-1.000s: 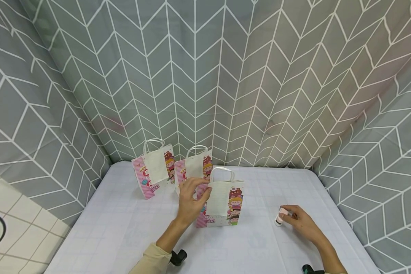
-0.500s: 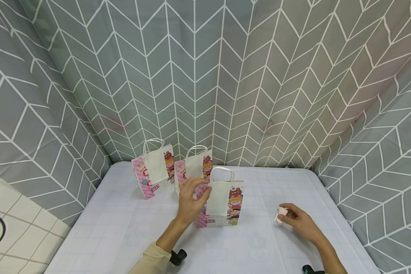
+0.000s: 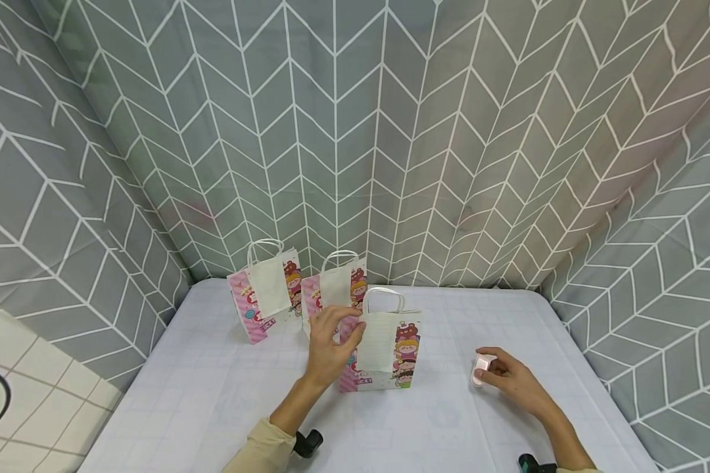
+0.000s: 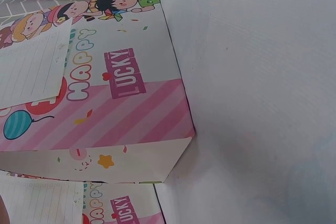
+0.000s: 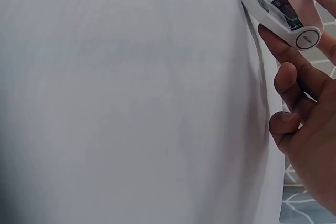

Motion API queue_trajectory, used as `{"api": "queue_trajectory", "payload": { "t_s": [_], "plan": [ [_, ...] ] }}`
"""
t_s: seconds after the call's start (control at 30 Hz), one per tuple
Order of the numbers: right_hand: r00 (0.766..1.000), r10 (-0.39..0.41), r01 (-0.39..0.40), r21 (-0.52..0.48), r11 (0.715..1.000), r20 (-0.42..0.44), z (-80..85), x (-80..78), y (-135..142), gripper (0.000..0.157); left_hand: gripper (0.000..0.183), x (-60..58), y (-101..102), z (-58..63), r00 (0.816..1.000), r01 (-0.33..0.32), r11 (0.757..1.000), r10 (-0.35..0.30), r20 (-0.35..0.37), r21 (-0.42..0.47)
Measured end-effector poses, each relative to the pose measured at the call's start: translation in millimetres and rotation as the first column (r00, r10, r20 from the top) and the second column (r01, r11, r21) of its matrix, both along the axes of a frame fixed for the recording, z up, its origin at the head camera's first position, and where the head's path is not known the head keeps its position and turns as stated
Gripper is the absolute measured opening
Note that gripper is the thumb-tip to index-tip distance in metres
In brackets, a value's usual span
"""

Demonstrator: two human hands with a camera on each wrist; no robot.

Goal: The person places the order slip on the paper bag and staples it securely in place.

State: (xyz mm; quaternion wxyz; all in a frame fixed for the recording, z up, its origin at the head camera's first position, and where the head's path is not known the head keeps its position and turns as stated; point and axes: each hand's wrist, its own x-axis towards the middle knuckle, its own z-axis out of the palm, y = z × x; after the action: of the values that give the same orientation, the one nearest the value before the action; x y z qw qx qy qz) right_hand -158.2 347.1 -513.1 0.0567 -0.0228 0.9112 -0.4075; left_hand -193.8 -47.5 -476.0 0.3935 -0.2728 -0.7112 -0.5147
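My left hand (image 3: 325, 348) pinches the upper left edge of the front paper gift bag (image 3: 407, 351), which stands upright with white handles. A sheet of lined white paper (image 3: 375, 345) lies against the bag's face; the left wrist view shows its ruled lines (image 4: 37, 72) and the pink-striped bag print (image 4: 152, 111). To the right, my right hand (image 3: 517, 387) holds a small pink-and-white stapler (image 3: 480, 369) between thumb and fingers. The right wrist view shows the stapler (image 5: 286, 11) with its pink top raised from its white base; the other fingers curl loosely.
Two more gift bags, one at the far left (image 3: 248, 305) and one behind my left hand (image 3: 311, 295), carry white paper on their fronts. A patterned grey curtain (image 3: 355, 144) rises behind the white-covered table (image 3: 449, 433).
My right hand has shifted slightly left and away from me, and the stapler has turned in its fingers. The left hand and the bags look still.
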Motion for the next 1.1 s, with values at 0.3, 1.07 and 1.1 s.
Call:
{"api": "queue_trajectory", "payload": {
  "t_s": [0.3,1.07,1.1],
  "plan": [
    [0.999,0.021,-0.020,0.017,1.000,-0.048,6.9,-4.5,-14,0.058,0.030,1.1,1,1.0,1.000,0.000,1.000,0.000,0.002,-0.002],
    [0.912,0.021,-0.044,-0.047,0.998,-0.410,64.0,-33.5,-76,0.053,0.028,2.1,0,2.0,1.000,-0.008,1.000,0.008,0.023,-0.005],
    [0.907,0.016,-0.041,-0.052,0.998,-0.422,66.0,-34.5,-78,0.053,0.028,2.1,0,2.0,1.000,-0.008,1.000,0.009,0.027,-0.006]
  ]
}}
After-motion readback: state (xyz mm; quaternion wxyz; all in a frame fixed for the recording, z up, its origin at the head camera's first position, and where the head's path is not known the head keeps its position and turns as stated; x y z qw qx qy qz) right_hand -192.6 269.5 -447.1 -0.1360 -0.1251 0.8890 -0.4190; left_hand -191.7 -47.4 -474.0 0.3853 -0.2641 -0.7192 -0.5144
